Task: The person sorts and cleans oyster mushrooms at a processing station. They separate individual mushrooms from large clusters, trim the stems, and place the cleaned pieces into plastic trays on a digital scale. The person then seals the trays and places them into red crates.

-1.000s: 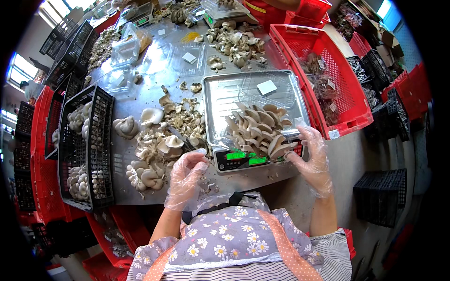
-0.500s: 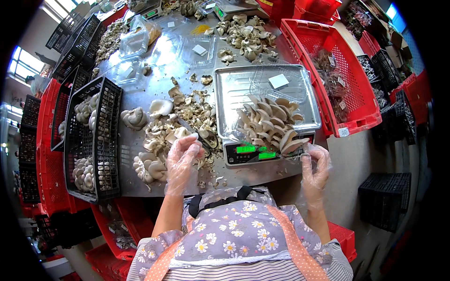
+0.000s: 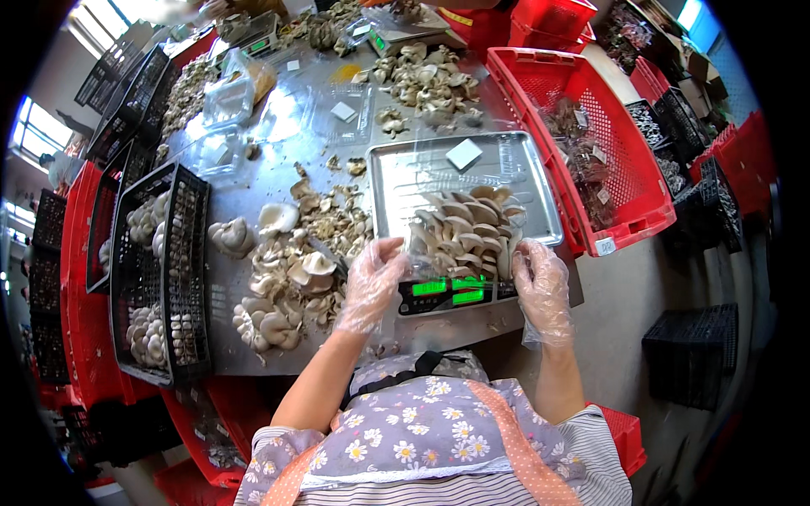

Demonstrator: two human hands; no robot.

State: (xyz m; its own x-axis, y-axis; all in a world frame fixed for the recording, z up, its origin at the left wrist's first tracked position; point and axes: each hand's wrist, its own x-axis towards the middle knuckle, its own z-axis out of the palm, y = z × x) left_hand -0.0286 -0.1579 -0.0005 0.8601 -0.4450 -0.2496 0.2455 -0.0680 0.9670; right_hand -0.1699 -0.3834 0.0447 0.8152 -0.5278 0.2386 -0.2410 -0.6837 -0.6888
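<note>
My gloved left hand (image 3: 371, 287) pinches at the left front of a clear plastic container (image 3: 405, 261) on the scale’s steel pan (image 3: 384, 173). The container holds a fanned cluster of grey oyster mushrooms (image 3: 464, 228). At its right side my gloved right hand (image 3: 542, 291) has curled fingers on the rim, beside a mushroom cap. The scale’s green displays (image 3: 449, 293) show below the container, and a white square label (image 3: 462, 153) lies on the clear plastic over the back of the pan. Loose mushrooms (image 3: 304, 270) are heaped just left of the scale.
A black crate (image 3: 173, 278) of mushrooms stands left, beside red crates (image 3: 76, 320). A red crate (image 3: 633, 185) with packed punnets is at right. More mushrooms (image 3: 426, 84), plastic lids (image 3: 337, 114) and other scales cover the back of the steel table (image 3: 278, 118). Black crates (image 3: 688, 354) sit on the floor.
My left hand has moved right and up to the container’s left front corner. My right hand stays at the right side, fingers shifted slightly along the edge. The view has also shifted slightly.
</note>
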